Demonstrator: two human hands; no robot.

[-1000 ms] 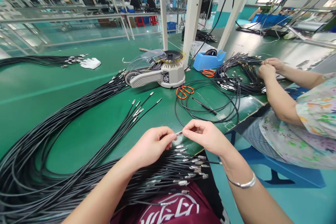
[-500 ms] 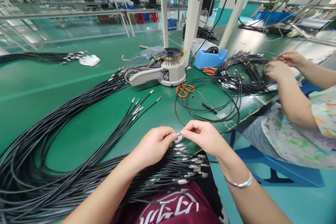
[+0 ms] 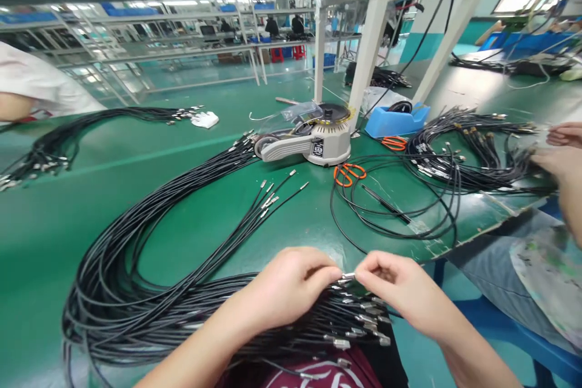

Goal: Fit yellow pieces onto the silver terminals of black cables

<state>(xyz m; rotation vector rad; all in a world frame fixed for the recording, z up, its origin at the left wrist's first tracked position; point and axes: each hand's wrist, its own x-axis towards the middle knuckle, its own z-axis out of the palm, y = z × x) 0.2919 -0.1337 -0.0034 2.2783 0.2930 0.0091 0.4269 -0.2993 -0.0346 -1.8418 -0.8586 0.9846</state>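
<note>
The head camera looks forward and down, close over the table (image 3: 195, 224).

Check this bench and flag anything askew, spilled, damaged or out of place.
Nothing looks spilled or damaged. A lone white glove lies by the connectors of the far cable bundle, its mate not visible, slightly odd. Loose cable loops sprawl near the black pen-like tool, untidy compared with the long bundle.
</note>
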